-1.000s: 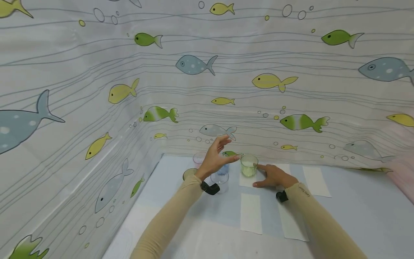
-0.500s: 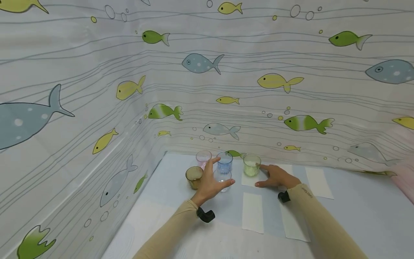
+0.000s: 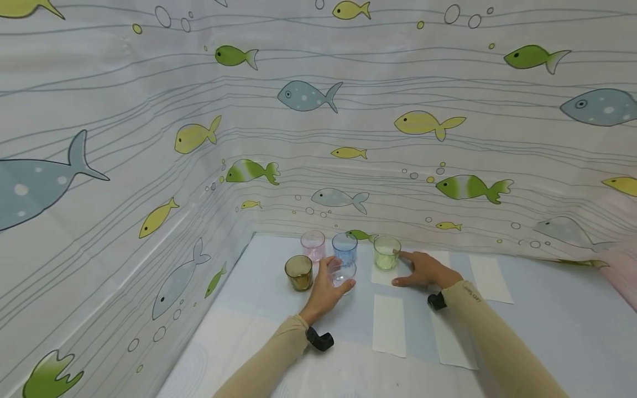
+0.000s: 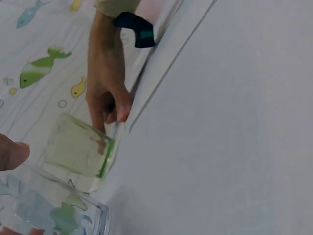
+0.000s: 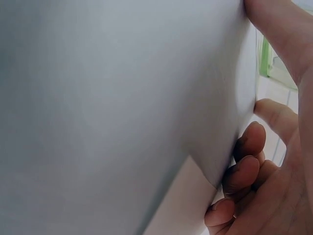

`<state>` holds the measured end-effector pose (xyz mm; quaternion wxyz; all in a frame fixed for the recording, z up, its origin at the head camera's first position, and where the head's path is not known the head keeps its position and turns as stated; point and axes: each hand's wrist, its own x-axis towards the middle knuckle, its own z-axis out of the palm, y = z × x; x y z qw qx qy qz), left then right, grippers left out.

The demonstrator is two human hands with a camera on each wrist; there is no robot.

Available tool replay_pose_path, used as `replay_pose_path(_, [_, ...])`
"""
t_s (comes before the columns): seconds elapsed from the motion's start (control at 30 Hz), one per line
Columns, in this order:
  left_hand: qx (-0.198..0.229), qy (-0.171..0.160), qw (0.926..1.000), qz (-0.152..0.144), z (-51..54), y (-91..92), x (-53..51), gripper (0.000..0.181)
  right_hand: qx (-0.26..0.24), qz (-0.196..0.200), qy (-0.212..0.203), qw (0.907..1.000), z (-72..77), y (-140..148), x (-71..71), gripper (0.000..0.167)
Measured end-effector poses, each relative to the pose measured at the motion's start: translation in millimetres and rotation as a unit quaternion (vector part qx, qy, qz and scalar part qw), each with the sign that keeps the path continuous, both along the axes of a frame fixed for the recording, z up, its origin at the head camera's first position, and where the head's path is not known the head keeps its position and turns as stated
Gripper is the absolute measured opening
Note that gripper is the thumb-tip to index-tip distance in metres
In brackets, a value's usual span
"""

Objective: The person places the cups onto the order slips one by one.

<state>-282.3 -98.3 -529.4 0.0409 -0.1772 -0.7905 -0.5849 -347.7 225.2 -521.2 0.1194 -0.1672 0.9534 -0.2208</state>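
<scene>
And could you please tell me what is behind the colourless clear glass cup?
Directly behind that colourless cup stands a transparent blue glass cup, its rim and upper walls visible. Its base is obscured by the nearer rim, so I cannot tell whether the cups touch.

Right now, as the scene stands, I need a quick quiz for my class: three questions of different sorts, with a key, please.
1. Which glass do the thumb and fingers of the left hand curve around?
2. True or false: the right hand is nearest the green glass.
3. How many glasses show in the head view?

Key:
1. The clear glass.
2. True.
3. Five: clear, green, pink, blue and amber.
</scene>
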Motion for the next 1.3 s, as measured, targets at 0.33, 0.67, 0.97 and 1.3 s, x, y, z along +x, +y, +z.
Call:
replay_pose_path(0.33, [0.041, 0.026, 0.9986, -0.022, -9.8, -3.3, -7.1, 0.067, 0.009, -0.005, -0.003, 0.9999, 1.0, 1.4, 1.8, 0.111])
replay_pose_path(0.67, [0.067, 0.007, 0.9970, -0.040, -16.8, -7.3, -11.4, 0.073, 0.004, -0.002, 0.002, 1.0000, 3.2, 0.7, 2.3, 0.108])
replay_pose_path(0.97, [0.067, 0.014, 0.9969, -0.038, -17.6, -10.5, -13.5, 0.071, 0.031, 0.003, 0.015, 0.9994, 3.0, -3.4, -0.7, 0.107])
replay_pose_path(1.3, [0.064, 0.002, 0.9973, -0.036, -19.6, -11.8, -12.3, 0.074, 0.046, 0.022, 0.054, 0.9972, 12.2, -3.4, 6.3, 0.102])
